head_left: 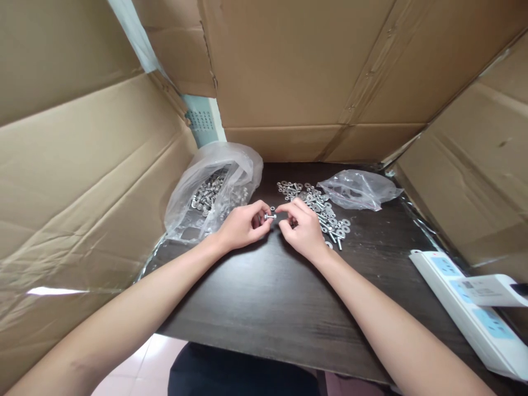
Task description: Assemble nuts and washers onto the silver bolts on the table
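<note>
My left hand (243, 225) pinches a small metal bolt (269, 216) over the dark table (264, 297). Facing it, my right hand (301, 226) has its fingers curled and its thumb and forefinger closed at the bolt's tip, on a small part I cannot make out. Just behind my right hand lies a loose pile of washers and bolts (317, 206). A clear plastic bag of bolts (212, 190) sits behind my left hand.
An emptier crumpled plastic bag (358, 190) lies at the back right. A white power strip (470, 308) lies along the table's right edge. Cardboard walls (313, 82) close in the table at left, back and right.
</note>
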